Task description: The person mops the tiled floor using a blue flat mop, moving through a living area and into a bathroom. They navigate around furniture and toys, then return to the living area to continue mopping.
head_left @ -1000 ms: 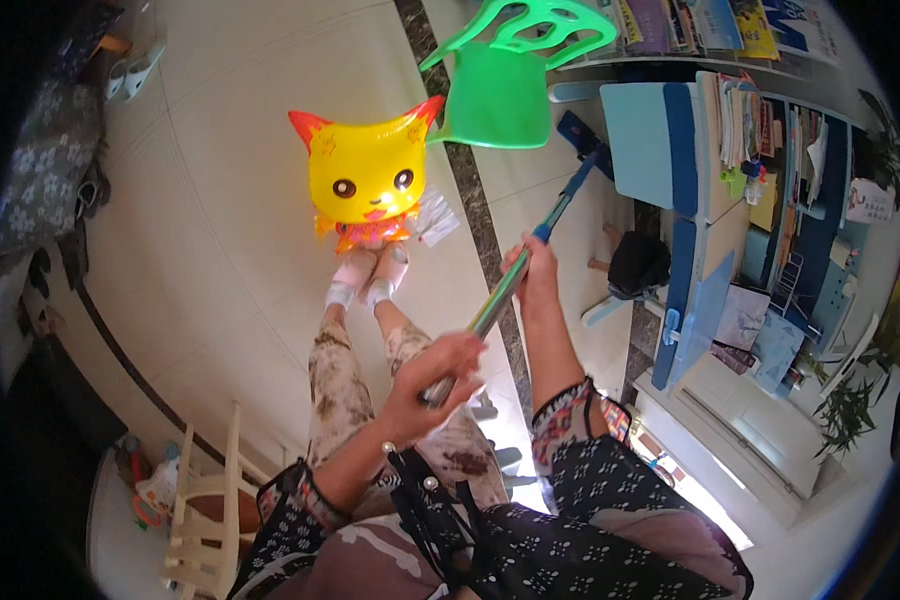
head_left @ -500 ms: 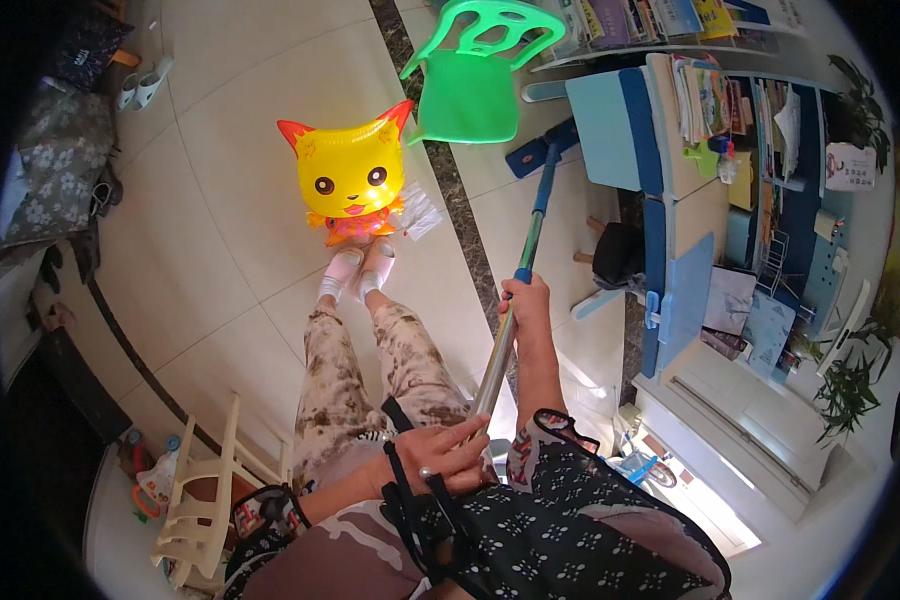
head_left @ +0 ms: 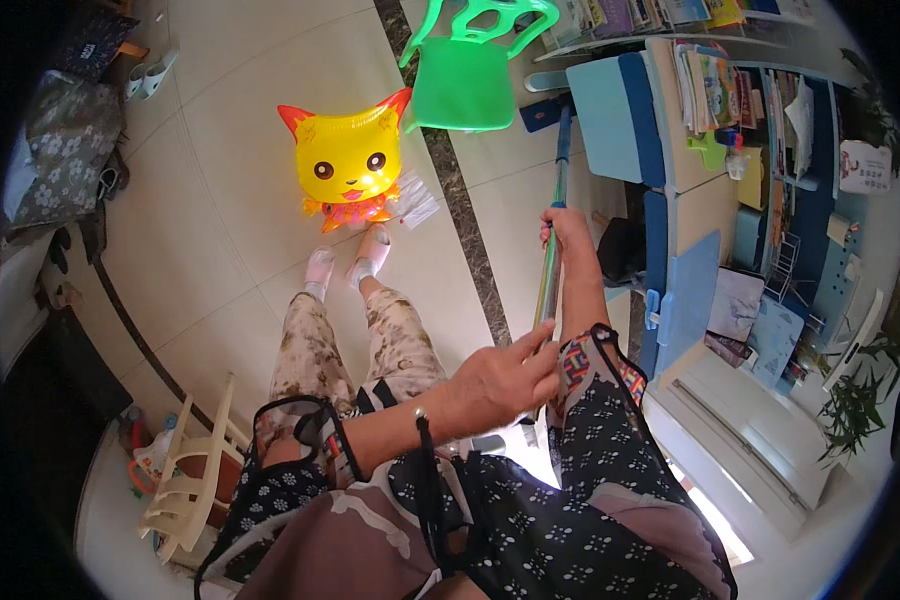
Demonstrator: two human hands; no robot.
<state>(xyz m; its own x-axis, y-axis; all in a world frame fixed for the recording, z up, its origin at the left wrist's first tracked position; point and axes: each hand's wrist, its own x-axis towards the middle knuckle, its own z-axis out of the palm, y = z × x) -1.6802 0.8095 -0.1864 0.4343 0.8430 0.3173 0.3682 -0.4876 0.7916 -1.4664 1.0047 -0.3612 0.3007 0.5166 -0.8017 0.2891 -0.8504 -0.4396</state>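
Observation:
A flat mop [head_left: 560,182] with a green, blue and silver pole slants away from me. Its dark blue head [head_left: 542,113] lies on the floor, partly beneath the light-blue desk front. Partway along the pole, my right hand [head_left: 568,230] is closed round it with the arm stretched out. Closer to my body, my left hand [head_left: 495,388] grips the pole near its upper end; its fingers curl over the shaft and partly hide it. Past my pink slippers [head_left: 372,243] stands a yellow cat-faced balloon [head_left: 348,150] with red ear tips.
A green plastic chair [head_left: 463,85] stands left of the mop head. The blue desk [head_left: 608,115] with books and papers runs along the right. A cream wooden chair [head_left: 195,480] is at lower left, and a flower-patterned cloth [head_left: 65,150] hangs at far left. White paper [head_left: 417,204] lies beside the balloon.
Both hands and the pole have shifted right, with my right hand reaching farther out. The mop head has slid away, toward the desk. My feet have moved apart.

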